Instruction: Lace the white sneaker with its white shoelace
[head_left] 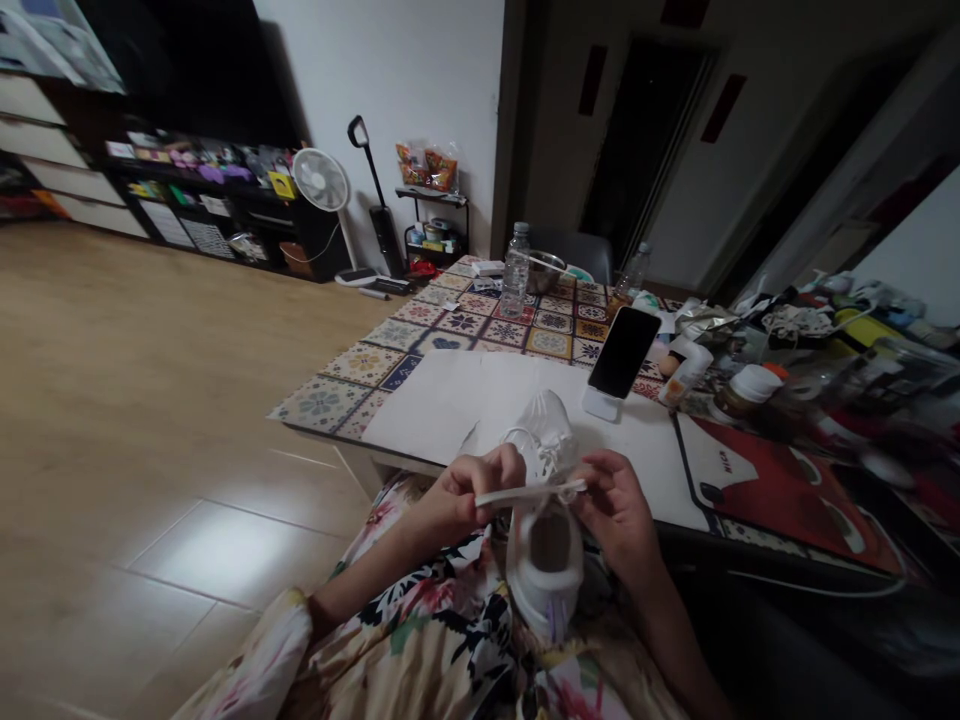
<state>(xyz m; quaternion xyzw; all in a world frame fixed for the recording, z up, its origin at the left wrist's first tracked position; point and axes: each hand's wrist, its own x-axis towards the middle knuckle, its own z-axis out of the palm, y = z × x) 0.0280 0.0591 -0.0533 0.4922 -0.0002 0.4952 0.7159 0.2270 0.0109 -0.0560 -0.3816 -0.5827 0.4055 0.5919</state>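
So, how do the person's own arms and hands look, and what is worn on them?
Both hands are bare: the left hand and right hand show no gloves, and no rings or watch can be made out. The left arm has a loose floral sleeve, cream with pink flowers; the right forearm is uncovered.

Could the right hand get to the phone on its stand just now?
Probably not at once: the right hand and left hand both pinch a lace over the shoe. The paper before the phone lies bare.

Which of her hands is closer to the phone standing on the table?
Right. The right hand sits just below the phone, pinching the white lace; the left hand is farther off, across the white shoe.
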